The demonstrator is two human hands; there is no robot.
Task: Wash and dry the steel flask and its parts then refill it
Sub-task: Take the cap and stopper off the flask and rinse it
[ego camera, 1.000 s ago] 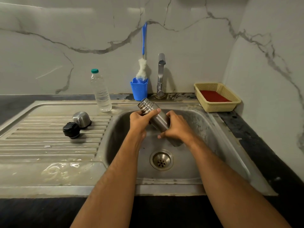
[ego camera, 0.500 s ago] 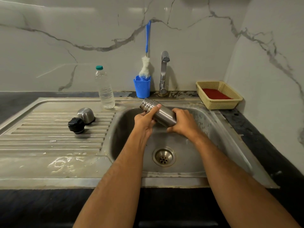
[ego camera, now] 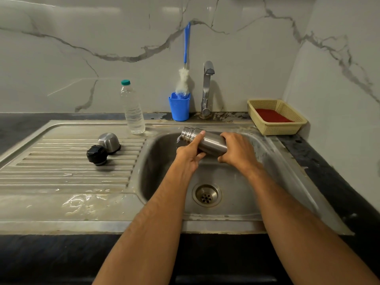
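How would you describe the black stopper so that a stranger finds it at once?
Look at the ribbed steel draining board left of the sink basin. Two small parts lie there side by side, near the basin. The black stopper is the nearer one, dark and matt, while the steel cup lid behind it is shiny.

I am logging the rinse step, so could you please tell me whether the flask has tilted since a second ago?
Yes. The flask has tipped flatter, its mouth now lower, toward the sink wall's left side.

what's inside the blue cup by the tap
A bottle brush stands in the blue cup, white bristles and blue handle sticking up above the rim. Its lower end and anything else inside are hidden by the cup wall.
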